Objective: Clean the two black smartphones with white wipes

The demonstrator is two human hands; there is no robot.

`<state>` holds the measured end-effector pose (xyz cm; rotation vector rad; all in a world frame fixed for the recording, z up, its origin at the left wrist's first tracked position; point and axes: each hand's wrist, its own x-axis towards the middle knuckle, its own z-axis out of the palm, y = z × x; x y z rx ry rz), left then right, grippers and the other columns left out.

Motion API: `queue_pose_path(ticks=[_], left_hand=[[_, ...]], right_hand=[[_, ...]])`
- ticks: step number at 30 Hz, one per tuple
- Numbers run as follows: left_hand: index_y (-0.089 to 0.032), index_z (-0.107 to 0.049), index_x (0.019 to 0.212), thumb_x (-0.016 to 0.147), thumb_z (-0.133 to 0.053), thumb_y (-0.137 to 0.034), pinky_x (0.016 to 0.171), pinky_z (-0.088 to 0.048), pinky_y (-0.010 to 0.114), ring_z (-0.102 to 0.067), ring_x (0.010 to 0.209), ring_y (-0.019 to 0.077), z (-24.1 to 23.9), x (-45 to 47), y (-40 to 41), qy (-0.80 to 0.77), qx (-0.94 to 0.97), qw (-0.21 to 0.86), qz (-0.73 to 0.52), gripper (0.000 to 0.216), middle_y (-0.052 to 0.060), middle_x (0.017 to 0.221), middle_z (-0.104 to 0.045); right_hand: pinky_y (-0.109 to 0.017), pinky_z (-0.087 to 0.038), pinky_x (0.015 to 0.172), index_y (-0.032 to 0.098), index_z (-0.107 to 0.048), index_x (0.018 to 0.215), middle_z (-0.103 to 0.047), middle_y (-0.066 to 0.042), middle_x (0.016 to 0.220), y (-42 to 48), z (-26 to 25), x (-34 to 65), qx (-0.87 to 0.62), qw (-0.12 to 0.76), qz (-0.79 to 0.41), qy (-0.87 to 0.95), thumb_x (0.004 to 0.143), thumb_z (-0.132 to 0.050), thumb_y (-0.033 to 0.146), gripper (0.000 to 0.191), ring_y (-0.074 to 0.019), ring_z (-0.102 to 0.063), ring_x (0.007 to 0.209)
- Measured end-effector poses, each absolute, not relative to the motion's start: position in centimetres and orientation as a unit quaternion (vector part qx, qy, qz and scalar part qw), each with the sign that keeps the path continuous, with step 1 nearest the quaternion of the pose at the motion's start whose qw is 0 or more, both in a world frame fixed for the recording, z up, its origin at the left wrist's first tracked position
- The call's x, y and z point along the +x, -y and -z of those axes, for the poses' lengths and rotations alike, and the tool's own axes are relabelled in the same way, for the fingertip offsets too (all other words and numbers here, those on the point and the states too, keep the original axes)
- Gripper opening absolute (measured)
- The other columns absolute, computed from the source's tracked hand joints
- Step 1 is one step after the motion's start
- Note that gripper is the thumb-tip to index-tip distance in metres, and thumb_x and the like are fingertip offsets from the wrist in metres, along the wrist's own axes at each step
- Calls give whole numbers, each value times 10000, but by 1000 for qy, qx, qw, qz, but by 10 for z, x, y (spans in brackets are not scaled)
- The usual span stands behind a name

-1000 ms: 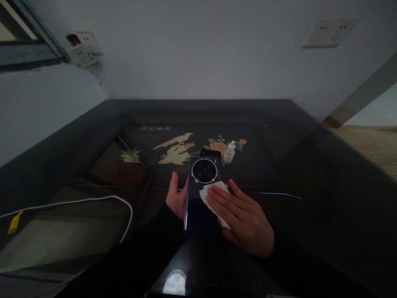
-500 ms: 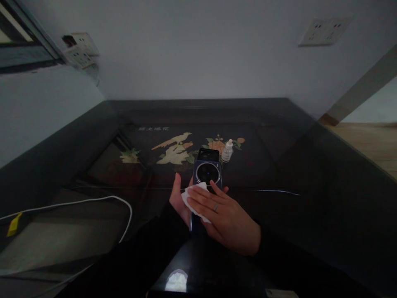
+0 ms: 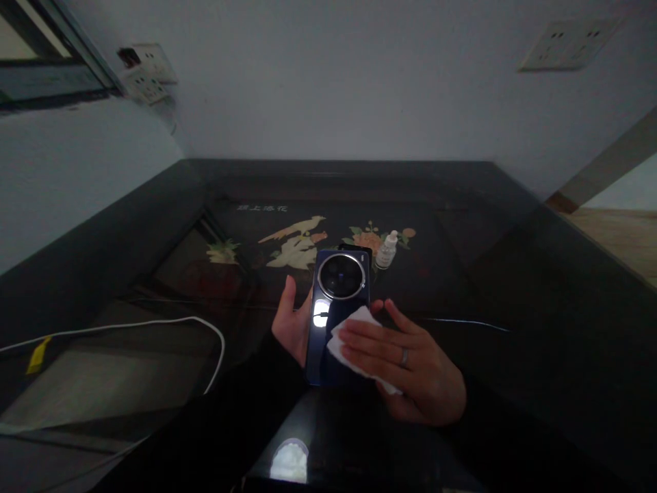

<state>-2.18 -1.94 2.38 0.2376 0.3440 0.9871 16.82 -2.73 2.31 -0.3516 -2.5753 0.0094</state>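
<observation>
A dark blue smartphone (image 3: 336, 335) lies back side up in my left hand (image 3: 293, 322), its large round camera ring facing me. My left palm and fingers support it from beneath and the left edge; some fingers are hidden. My right hand (image 3: 410, 363), with a ring on one finger, presses a folded white tissue (image 3: 359, 327) against the lower right of the phone's back. Just past the phone's top edge shows part of a black object (image 3: 365, 250), mostly hidden. A small white dropper bottle (image 3: 387, 250) stands beyond, to the right.
The glossy dark table (image 3: 246, 179) has inlaid bird and flower pictures. A white cable (image 3: 154, 322) with a yellow tag (image 3: 38, 355) runs along the left. Wall sockets (image 3: 569, 44) sit on the wall behind, and a window (image 3: 46, 58) is at upper left.
My right hand has slid the tissue right and a little down across the phone, uncovering its left side. The phone's back now faces me more fully. The view has shifted slightly.
</observation>
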Motion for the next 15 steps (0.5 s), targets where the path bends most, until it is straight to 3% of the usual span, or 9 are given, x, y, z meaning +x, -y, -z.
queue_pose_path(ticks=[4,9,15], left_hand=[[-177,-418,1310,780,-159,-701,831,-423,410,-574,995,287,-22,-17,19,-135,92,874,-459,790,132,1107,-612],[-105,-466,1265,814,-256,-640,771,-455,313,-626,844,211,-6,-9,25,-164,48,884,-435,731,132,964,-655],[-187,-406,1319,775,-265,-692,881,-400,425,-529,1099,306,-9,-10,25,-145,115,867,-463,755,149,1214,-559]], right_hand=[[-452,17,1114,87,-476,1228,-489,-57,1313,38,-19,152,-62,213,-18,975,899,-322,335,440,-170,-333,1293],[-413,62,1115,137,-382,1313,-389,-21,1388,33,-24,147,-200,209,-8,957,893,-356,219,429,-125,-249,1328],[-403,52,1118,118,-390,1310,-370,-38,1403,43,-26,147,-143,155,-25,977,902,-342,309,453,-151,-218,1341]])
